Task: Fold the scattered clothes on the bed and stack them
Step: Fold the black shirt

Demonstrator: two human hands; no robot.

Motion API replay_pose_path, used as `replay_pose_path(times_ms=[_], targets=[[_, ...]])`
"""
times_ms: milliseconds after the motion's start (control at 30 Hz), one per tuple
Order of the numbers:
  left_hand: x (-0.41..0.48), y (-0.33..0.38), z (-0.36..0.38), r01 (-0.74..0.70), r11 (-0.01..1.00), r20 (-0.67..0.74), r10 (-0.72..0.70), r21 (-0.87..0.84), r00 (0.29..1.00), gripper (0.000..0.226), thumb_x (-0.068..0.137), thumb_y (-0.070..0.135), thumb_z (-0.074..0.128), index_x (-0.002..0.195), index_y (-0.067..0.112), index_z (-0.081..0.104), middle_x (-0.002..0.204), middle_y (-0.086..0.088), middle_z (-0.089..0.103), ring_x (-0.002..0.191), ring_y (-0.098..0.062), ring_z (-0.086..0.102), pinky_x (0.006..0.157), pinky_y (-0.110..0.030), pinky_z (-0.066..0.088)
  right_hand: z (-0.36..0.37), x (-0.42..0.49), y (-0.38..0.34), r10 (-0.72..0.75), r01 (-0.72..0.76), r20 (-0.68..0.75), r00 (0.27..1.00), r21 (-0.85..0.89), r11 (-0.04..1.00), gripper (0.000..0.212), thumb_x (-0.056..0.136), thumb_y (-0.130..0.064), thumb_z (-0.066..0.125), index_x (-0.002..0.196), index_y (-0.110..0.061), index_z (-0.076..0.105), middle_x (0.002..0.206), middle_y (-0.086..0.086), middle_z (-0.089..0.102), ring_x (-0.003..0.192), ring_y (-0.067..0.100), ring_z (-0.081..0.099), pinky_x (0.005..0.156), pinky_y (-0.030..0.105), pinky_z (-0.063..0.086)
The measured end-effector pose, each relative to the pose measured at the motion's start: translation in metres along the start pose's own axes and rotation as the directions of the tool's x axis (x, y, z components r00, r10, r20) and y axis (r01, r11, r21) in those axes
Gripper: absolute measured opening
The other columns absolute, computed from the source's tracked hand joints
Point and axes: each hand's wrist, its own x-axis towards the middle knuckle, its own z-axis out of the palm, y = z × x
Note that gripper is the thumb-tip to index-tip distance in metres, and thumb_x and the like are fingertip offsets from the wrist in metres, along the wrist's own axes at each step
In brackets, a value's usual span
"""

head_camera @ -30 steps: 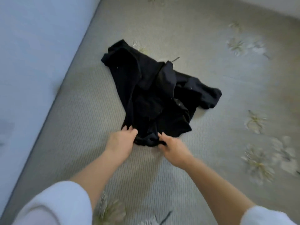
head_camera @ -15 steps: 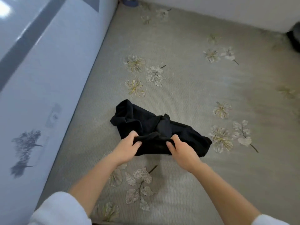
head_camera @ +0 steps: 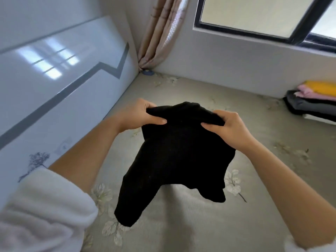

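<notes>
- A second earlier the black, soft knit garment (head_camera: 174, 157) lay crumpled on the bed, with both hands at its near edge. By this moment it had been lifted clear and hung in the air above the grey-beige, flower-patterned bed cover (head_camera: 263, 211).
- The left hand (head_camera: 138, 115) gripped the garment's top edge on one side, thumb in front and fingers curled behind the cloth.
- The right hand (head_camera: 229, 130) pinched the same edge on the other side in the same way. The two hands were apart, with the edge bunched between them.
- Below the hands the cloth dropped loosely and ended in two hanging lobes, neither of them touching the bed.
- For the task, this looked like the shake-out before folding: the piece was off the bed but not yet laid flat or folded.
- Counted: one garment in hand and two hands.
- There was also one stack of folded clothes (head_camera: 309, 106) far off at the bed's right edge. It showed yellow, pink, dark grey and white layers, at least four, though the frame cut it off.
- No other loose clothes showed on the visible part of the bed.
</notes>
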Motion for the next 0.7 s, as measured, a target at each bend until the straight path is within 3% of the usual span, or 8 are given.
replay_pose_path(times_ms=[133,233,333,400,600,700], targets=[[-0.005,0.040,0.022,-0.064,0.983,0.052,0.074,-0.173,0.996,0.025,0.086,0.024,0.068,0.109,0.013,0.069,0.096,0.000,0.073,0.093,-0.012,0.069,0.081,-0.021,0.053,-0.042,-0.020,0.006,0.035,-0.033,-0.020,0.999,0.126,0.992,0.012,0.083,-0.015,0.073,0.087,-0.007,0.066,0.079,0.014,0.068,0.071,0.024,0.068,0.071,0.040,0.055],[-0.004,0.065,0.038,-0.119,0.978,0.023,0.125,-0.169,0.992,0.022,0.087,0.020,0.068,0.105,0.009,0.068,0.091,-0.004,0.072,0.087,-0.015,0.070,0.073,-0.018,0.053,-0.063,-0.028,0.009,0.026,-0.001,-0.123,0.992,0.199,0.980,0.016,0.078,-0.004,0.074,0.081,-0.001,0.058,0.074,0.021,0.059,0.066,0.021,0.060,0.066,0.033,0.049],[-0.003,0.081,0.044,-0.146,0.978,0.034,0.153,-0.152,0.988,0.024,0.084,0.017,0.071,0.105,0.005,0.068,0.092,-0.007,0.072,0.087,-0.017,0.070,0.072,-0.019,0.054,-0.085,-0.033,0.009,0.026,0.045,-0.234,0.972,0.293,0.955,0.026,0.077,0.005,0.070,0.069,-0.011,0.051,0.060,-0.002,0.052,0.056,0.010,0.051,0.054,0.019,0.042],[-0.003,0.085,0.046,-0.134,0.978,0.068,0.146,-0.160,0.987,0.024,0.084,0.015,0.070,0.107,0.007,0.069,0.097,-0.006,0.073,0.090,-0.017,0.071,0.072,-0.018,0.054,-0.097,-0.036,0.011,0.027,0.065,-0.257,0.966,0.342,0.938,0.031,0.078,0.006,0.069,0.066,-0.015,0.049,0.055,-0.009,0.049,0.051,0.008,0.048,0.050,0.017,0.040],[-0.003,0.093,0.047,-0.186,0.943,-0.035,0.184,-0.277,0.982,0.023,0.090,0.017,0.062,0.112,0.017,0.069,0.103,-0.006,0.073,0.095,-0.023,0.070,0.073,-0.025,0.058,-0.106,-0.045,0.023,0.033,0.040,-0.271,0.962,0.260,0.965,0.035,0.076,0.007,0.071,0.063,-0.014,0.046,0.052,-0.011,0.046,0.046,0.002,0.044,0.047,0.015,0.036],[-0.002,0.102,0.051,-0.214,0.942,0.002,0.222,-0.260,0.975,0.024,0.090,0.015,0.062,0.113,0.015,0.069,0.103,-0.009,0.072,0.094,-0.023,0.070,0.075,-0.028,0.058,-0.101,-0.047,0.025,0.035,0.011,-0.296,0.954,0.154,0.988,0.032,0.071,0.008,0.075,0.076,-0.014,0.053,0.068,-0.004,0.052,0.059,0.002,0.049,0.058,0.020,0.039]])
